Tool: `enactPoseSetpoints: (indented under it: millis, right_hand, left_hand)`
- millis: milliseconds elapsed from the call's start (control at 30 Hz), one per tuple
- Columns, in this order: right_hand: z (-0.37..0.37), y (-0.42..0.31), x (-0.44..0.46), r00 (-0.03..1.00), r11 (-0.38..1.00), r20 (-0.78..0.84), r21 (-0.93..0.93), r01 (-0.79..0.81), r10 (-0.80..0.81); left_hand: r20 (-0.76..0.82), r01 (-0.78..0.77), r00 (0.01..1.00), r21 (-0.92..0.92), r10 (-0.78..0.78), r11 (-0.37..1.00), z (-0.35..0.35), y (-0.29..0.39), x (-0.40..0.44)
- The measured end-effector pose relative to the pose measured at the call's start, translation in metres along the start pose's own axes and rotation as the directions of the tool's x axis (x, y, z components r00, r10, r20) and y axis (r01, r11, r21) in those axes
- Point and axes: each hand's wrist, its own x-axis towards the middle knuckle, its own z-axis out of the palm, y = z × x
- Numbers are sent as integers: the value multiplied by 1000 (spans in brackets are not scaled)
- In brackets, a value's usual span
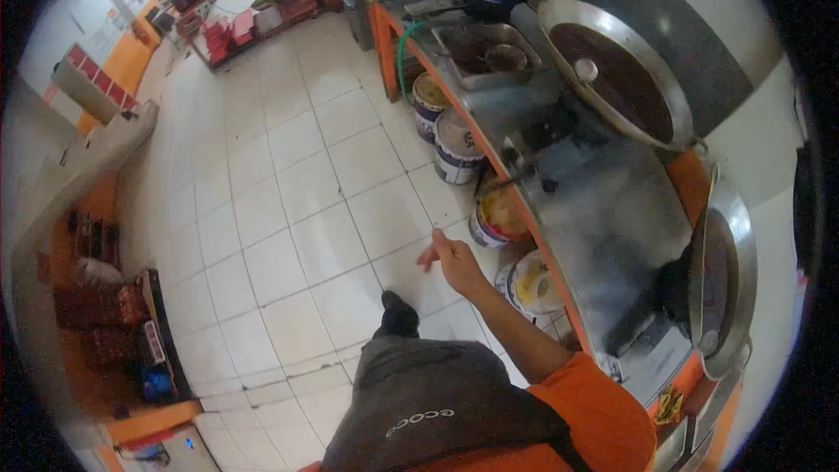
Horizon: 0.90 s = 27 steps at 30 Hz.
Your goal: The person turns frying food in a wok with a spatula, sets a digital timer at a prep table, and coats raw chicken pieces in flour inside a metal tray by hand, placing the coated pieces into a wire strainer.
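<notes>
Apron (454,385) print approx. "ecoco"; labels on 4 buckets (460,163) under steel bench (603,218) too small to read. R hand (450,264) loosely spread, nr buckets, above white tile floor (288,175); L hand unseen, can't tell state. 3 woks (647,61) along bench.

The sleeve (603,411) is bright orange. The apron (446,380) is dark grey with white letters (420,421). The shoe (399,315) is black. The floor (288,183) is white, with dark lines that make squares. The nearest bucket (530,284) is white with yellow on top. The hose (402,61) is green. The middle pan (642,52) is silver, with dark brown inside.
</notes>
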Motion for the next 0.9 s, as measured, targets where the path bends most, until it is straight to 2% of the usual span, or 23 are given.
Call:
enactPoseSetpoints:
  millis: [67, 133, 167, 200, 233, 267, 300, 333, 367, 433, 533, 567, 667, 700, 800, 833, 900]
  right_hand:
    - [-3, -10, 71, 998, 989, -60, 149, 23, -14]
    - [-7, -25, 131, 992, 953, -129, 300, 33, 6]
    - [-16, -39, 164, 988, 942, -153, 330, 59, -9]
    - [-27, -53, 191, 976, 937, -218, 338, 87, -12]
    - [-39, -69, 214, 958, 933, -284, 339, 120, -19]
    - [-52, -81, 240, 937, 930, -347, 336, 151, -27]
    - [-66, -89, 268, 922, 912, -387, 375, 164, -6]
    - [-80, -96, 294, 905, 894, -426, 410, 180, 13]
    - [-91, -100, 316, 888, 874, -459, 445, 193, 37]
    - [-98, -97, 366, 920, 819, -372, 561, 119, 121]
    - [-97, -111, 445, 921, 713, -282, 701, 7, 268]
    - [-96, -115, 466, 911, 671, -255, 741, -32, 324]
    - [-107, -111, 528, 796, 390, -374, 901, 191, 475]
    - [-110, -115, 543, 724, 377, -484, 868, 324, 492]
    - [-127, -97, 578, 578, 354, -644, 762, 542, 501]
    - [-133, -86, 589, 515, 339, -669, 729, 594, 535]
    - [-139, -70, 609, 378, 318, -701, 648, 692, 604]
  left_hand:
    - [99, -33, 995, 125, 21, 992, -64, 28, 80]
    - [-4, -266, 961, 268, 277, 926, -141, 72, 160]
    - [-199, -459, 828, 296, 525, 837, -188, 110, 213]
    - [-370, -580, 598, 413, 711, 702, -229, 143, 270]
    - [-504, -513, 749, -32, 429, 858, -270, 195, 303]
    - [-421, -492, 830, -246, 366, 835, -351, 285, 298]
    - [-375, -514, 849, -425, 372, 745, -406, 353, 307]
    - [-431, -608, 782, -371, 450, 701, -481, 441, 264]
    - [-453, -668, 734, -348, 506, 658, -499, 473, 306]
    - [-396, -637, 771, -488, 500, 596, -547, 559, 325]
    - [-360, -708, 706, -358, 610, 609, -587, 637, 370]
    - [-344, -731, 682, -313, 645, 606, -596, 649, 390]
    - [-256, -742, 670, -264, 697, 616, -616, 650, 473]
    - [-235, -727, 687, -201, 688, 657, -624, 645, 495]
    - [-95, -641, 767, -50, 635, 766, -644, 609, 571]
    - [14, -603, 797, -41, 604, 797, -630, 564, 649]
    - [174, -542, 833, 69, 525, 837, -646, 542, 723]
